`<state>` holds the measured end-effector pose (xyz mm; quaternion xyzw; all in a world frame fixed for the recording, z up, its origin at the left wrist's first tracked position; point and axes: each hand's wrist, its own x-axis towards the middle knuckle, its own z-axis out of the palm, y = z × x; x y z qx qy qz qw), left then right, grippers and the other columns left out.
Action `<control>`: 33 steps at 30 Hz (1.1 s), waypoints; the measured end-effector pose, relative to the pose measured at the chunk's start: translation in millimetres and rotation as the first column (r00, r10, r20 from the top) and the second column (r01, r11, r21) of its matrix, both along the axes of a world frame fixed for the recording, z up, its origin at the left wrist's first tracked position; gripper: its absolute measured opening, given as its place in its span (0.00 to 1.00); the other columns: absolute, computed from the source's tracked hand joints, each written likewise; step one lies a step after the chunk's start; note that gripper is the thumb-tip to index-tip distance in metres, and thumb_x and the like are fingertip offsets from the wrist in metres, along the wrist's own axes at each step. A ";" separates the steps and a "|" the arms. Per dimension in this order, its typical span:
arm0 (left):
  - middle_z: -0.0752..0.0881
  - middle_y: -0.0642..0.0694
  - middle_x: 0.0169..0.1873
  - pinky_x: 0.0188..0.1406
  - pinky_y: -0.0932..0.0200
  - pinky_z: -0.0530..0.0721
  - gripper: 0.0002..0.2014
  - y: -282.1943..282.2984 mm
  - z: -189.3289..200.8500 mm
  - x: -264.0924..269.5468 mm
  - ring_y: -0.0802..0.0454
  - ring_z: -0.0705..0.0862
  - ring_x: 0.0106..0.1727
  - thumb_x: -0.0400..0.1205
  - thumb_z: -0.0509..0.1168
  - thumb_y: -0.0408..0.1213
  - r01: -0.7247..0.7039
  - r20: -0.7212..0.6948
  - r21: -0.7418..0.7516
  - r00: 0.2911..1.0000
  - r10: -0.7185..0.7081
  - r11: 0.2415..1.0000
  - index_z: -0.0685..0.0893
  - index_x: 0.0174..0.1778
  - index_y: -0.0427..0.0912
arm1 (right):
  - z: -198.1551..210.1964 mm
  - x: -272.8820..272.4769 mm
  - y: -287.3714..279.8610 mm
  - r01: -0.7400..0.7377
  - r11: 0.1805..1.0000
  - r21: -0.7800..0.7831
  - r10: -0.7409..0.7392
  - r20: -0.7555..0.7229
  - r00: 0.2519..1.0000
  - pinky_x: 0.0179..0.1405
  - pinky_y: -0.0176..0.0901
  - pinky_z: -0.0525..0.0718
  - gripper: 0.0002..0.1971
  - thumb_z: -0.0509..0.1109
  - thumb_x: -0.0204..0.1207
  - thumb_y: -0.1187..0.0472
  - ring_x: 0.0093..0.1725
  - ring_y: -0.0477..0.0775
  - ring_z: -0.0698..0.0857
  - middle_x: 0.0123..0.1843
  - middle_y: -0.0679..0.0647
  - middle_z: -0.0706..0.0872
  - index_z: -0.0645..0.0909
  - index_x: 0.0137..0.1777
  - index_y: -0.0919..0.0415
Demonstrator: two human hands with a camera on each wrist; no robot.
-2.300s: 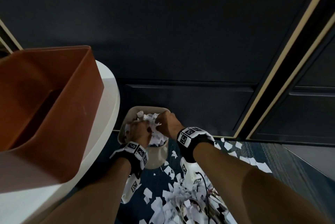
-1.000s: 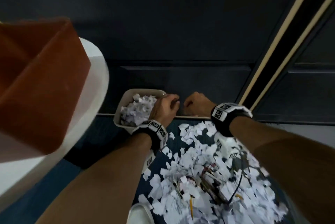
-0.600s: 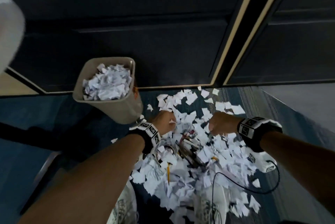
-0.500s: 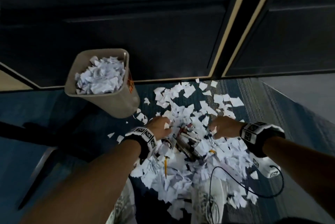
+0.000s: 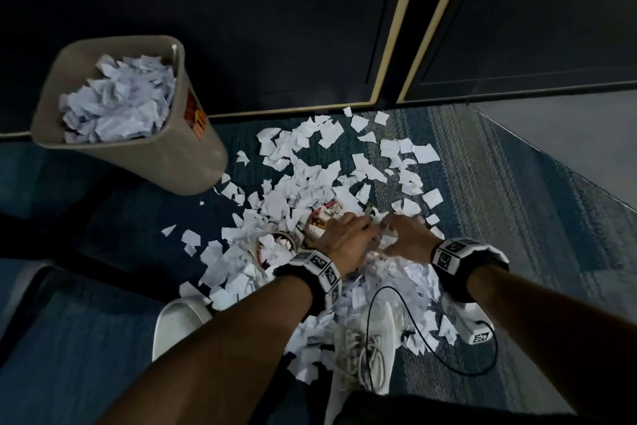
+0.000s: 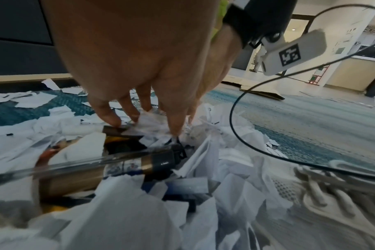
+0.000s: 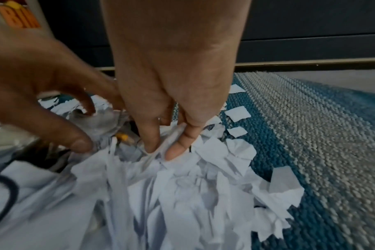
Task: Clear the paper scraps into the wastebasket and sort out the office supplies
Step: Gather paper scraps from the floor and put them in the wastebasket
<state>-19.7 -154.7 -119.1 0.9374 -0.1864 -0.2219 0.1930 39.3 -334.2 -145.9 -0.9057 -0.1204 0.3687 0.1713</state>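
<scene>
White paper scraps [image 5: 293, 183] lie in a broad pile on the blue carpet. A beige wastebasket [image 5: 155, 162] at the upper left is heaped with more scraps [image 5: 113, 104]. My left hand [image 5: 344, 238] and right hand [image 5: 403, 235] meet in the middle of the pile, fingertips almost touching. In the left wrist view my left hand [image 6: 143, 121] pinches scraps between fingers and thumb. In the right wrist view my right hand [image 7: 161, 148] pinches a bunch of scraps. A clear-capped pen [image 6: 118, 162] and a yellow pencil tip [image 7: 122, 137] lie half buried.
A tape roll [image 5: 275, 245] and a red-and-white item [image 5: 324, 218] poke out left of my hands. White shoes [image 5: 365, 349] stand at the pile's near edge, with a black cable [image 5: 496, 355] looping beside them. Dark wall panels [image 5: 241, 11] close off the far side.
Both hands left the wastebasket, dropped to the floor pile and drew together in the scraps. The view tilted down, so the table and brown box are gone.
</scene>
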 end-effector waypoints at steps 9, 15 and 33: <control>0.82 0.40 0.60 0.66 0.52 0.79 0.17 -6.7 -11.2 20.1 0.45 0.78 0.64 0.82 0.61 0.20 -0.171 -0.029 -0.106 0.985 0.169 0.979 0.86 0.63 0.37 | 14.8 27.1 -48.2 0.232 0.957 0.173 -0.242 0.040 0.970 0.46 0.40 0.81 0.21 0.83 0.68 0.61 0.53 0.56 0.84 0.56 0.58 0.85 0.84 0.61 0.57; 0.75 0.42 0.74 0.72 0.41 0.76 0.27 -36.8 -14.1 34.6 0.42 0.74 0.73 0.83 0.69 0.43 -0.124 -0.115 -0.126 0.987 0.109 0.984 0.72 0.78 0.46 | 1.2 -3.2 -86.5 0.027 0.986 -0.164 -0.041 -0.079 0.996 0.75 0.62 0.73 0.70 0.78 0.46 0.23 0.73 0.70 0.72 0.76 0.67 0.68 0.51 0.86 0.51; 0.91 0.42 0.43 0.51 0.53 0.89 0.05 -29.1 34.8 53.9 0.50 0.89 0.44 0.78 0.71 0.24 -0.303 -0.209 -0.194 0.942 0.263 0.933 0.91 0.45 0.36 | 24.4 8.8 -47.5 0.206 0.962 0.181 -0.217 0.039 0.975 0.30 0.29 0.78 0.11 0.81 0.62 0.70 0.32 0.43 0.84 0.30 0.48 0.89 0.89 0.29 0.51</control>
